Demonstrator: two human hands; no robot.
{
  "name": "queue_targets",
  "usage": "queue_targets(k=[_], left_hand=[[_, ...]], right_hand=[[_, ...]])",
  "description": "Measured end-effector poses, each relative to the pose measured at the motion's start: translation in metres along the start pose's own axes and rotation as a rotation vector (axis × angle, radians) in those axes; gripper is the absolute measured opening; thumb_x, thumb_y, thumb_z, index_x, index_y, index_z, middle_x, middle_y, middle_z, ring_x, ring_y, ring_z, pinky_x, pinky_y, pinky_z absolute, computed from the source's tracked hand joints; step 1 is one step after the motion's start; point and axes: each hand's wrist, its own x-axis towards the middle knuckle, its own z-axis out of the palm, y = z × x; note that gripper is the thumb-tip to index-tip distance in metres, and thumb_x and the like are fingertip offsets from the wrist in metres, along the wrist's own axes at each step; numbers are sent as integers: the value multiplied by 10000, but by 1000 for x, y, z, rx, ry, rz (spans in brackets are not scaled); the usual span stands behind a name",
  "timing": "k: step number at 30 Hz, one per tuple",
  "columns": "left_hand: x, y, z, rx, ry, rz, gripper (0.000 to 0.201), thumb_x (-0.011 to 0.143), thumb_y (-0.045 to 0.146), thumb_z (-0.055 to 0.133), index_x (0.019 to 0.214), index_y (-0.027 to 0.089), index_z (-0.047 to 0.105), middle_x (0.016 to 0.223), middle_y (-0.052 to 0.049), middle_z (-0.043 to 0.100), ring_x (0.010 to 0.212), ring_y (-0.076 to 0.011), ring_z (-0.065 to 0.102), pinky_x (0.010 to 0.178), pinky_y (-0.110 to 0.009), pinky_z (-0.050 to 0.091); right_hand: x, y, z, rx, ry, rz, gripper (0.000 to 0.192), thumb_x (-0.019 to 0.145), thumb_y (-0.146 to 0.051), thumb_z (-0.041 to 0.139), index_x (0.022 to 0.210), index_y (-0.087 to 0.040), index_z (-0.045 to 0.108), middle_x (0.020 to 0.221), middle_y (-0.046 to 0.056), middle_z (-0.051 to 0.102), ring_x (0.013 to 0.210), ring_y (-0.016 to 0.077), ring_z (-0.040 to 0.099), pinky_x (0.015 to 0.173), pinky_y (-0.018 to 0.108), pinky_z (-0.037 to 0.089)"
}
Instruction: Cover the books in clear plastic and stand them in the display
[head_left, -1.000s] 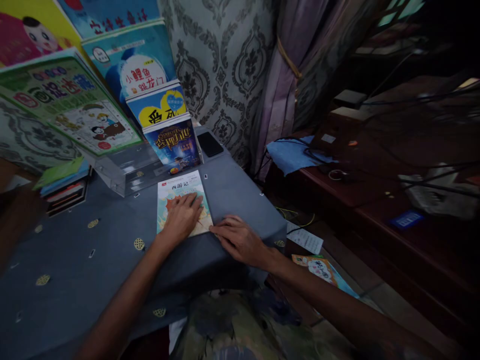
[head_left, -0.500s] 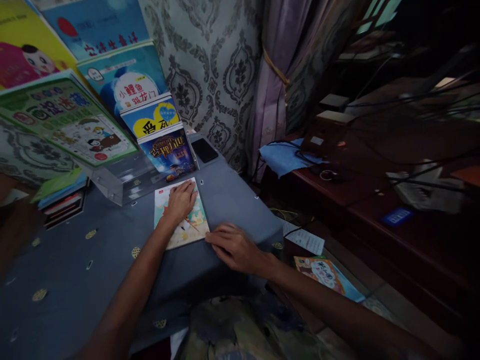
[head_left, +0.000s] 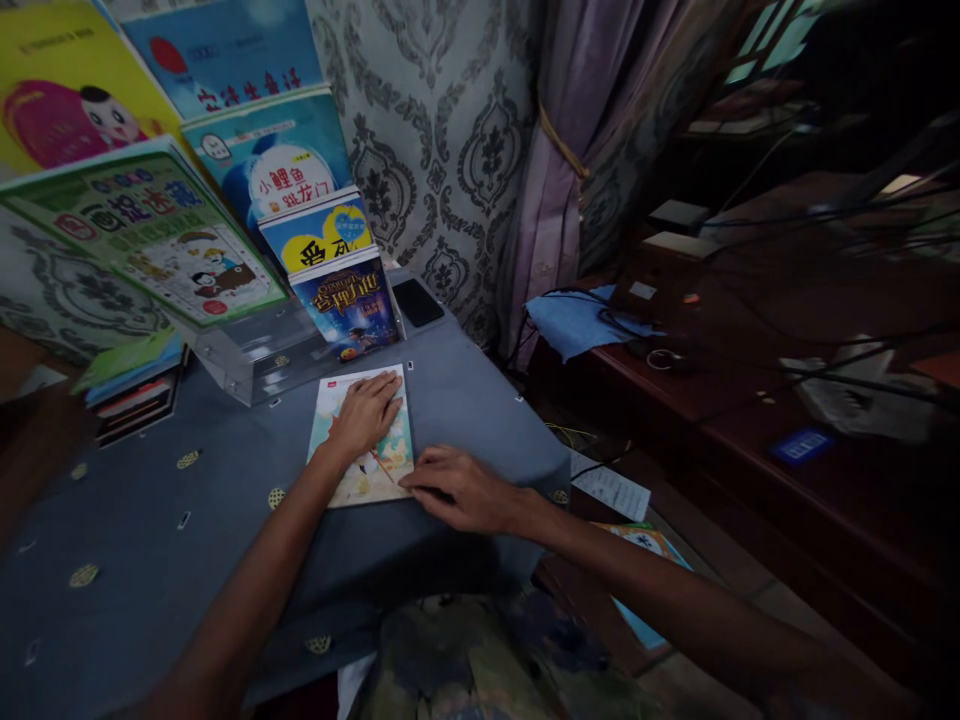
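At the far left a slanted clear display rack carries a row of picture books, with a green-bordered one foremost and a dark blue-covered one at its right end; a small stack of books lies under the rack's left side. Just in front of the rack, a thin illustrated book lies flat on the grey-clothed tabletop. The left hand presses on its cover with an open, flat palm, its grip apart and closed on nothing; compared with a second ago that hand sits higher on the cover, hiding the title strip, and the book has slid a little nearer the rack. The right hand has come in from the bare cloth to touch the book's lower right corner, fingers spread flat, clamped on nothing. So the book seems to be getting squared up rather than lifted. A dark phone rests behind, near the patterned wall. Further right, past the tabletop edge, a curtain, a blue cloth and tangled cables crowd a dark wooden bench; another book lies on the floor below the right forearm.
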Motion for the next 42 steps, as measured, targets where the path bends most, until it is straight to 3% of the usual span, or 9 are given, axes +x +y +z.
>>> queue_targets(k=[3, 7, 10, 13, 17, 20, 23, 34, 42], left_hand=[[-9, 0, -4, -35, -14, 47, 425, 1014, 287, 436, 1394, 166, 584, 1482, -126, 573, 1398, -243, 513, 1158, -480, 385], [-25, -2, -11, -107, -40, 150, 431, 1005, 294, 448, 1404, 197, 577, 1479, -111, 578, 1401, -223, 511, 1167, -476, 377], [-35, -6, -18, -156, -65, 225, 419, 1006, 290, 440, 1388, 207, 588, 1472, -98, 588, 1398, -211, 511, 1175, -460, 366], [-44, -1, -23, -142, -73, 232, 378, 997, 312, 486, 1335, 210, 621, 1427, -97, 624, 1348, -220, 549, 1153, -440, 393], [-50, 29, -27, 95, -62, -1, 356, 956, 403, 587, 1211, 162, 650, 1257, -141, 685, 1188, -294, 607, 1020, -456, 488], [-50, 57, -31, 284, -101, -187, 305, 969, 386, 554, 1110, 134, 651, 1180, -161, 678, 1099, -311, 612, 919, -441, 529], [-44, 76, -36, 356, -161, -286, 294, 979, 351, 509, 1067, 111, 654, 1121, -179, 676, 1060, -325, 618, 804, -415, 554], [-32, 83, -47, 386, -262, -309, 359, 1012, 262, 380, 1007, 99, 700, 1044, -173, 721, 992, -316, 691, 720, -371, 551], [-32, 82, -49, 387, -240, -301, 360, 1006, 238, 374, 971, 106, 708, 996, -173, 729, 951, -298, 710, 725, -357, 547]], right_hand=[[12, 19, -4, -13, 50, 58, 218, 977, -186, 548, 1075, -156, 740, 908, 86, 740, 840, 183, 668, 799, 308, 538], [40, 59, -13, -81, 188, 290, 245, 964, -151, 532, 1110, -159, 729, 983, 92, 763, 931, 207, 677, 869, 345, 529], [62, 84, -15, -125, 166, 377, 268, 924, -105, 559, 1143, -150, 708, 1133, 116, 752, 1055, 224, 671, 963, 379, 503], [77, 97, -11, -49, 136, 411, 294, 943, -105, 527, 1177, -161, 696, 1120, 101, 760, 1037, 199, 690, 942, 342, 509], [82, 102, -4, 156, 164, 462, 313, 949, -98, 490, 1183, -160, 690, 976, 63, 785, 915, 170, 716, 872, 311, 530], [80, 105, -2, 297, 200, 488, 303, 943, -96, 485, 1160, -136, 693, 930, 68, 786, 873, 169, 721, 838, 305, 541], [78, 108, -3, 366, 209, 477, 289, 948, -111, 487, 1145, -142, 697, 926, 65, 782, 871, 168, 719, 828, 302, 541], [76, 109, -8, 423, 240, 436, 247, 969, -153, 502, 1123, -145, 694, 926, 68, 782, 867, 166, 712, 819, 303, 545], [75, 105, -11, 420, 310, 445, 249, 964, -159, 507, 1130, -158, 693, 958, 64, 774, 830, 156, 716, 798, 287, 551]])
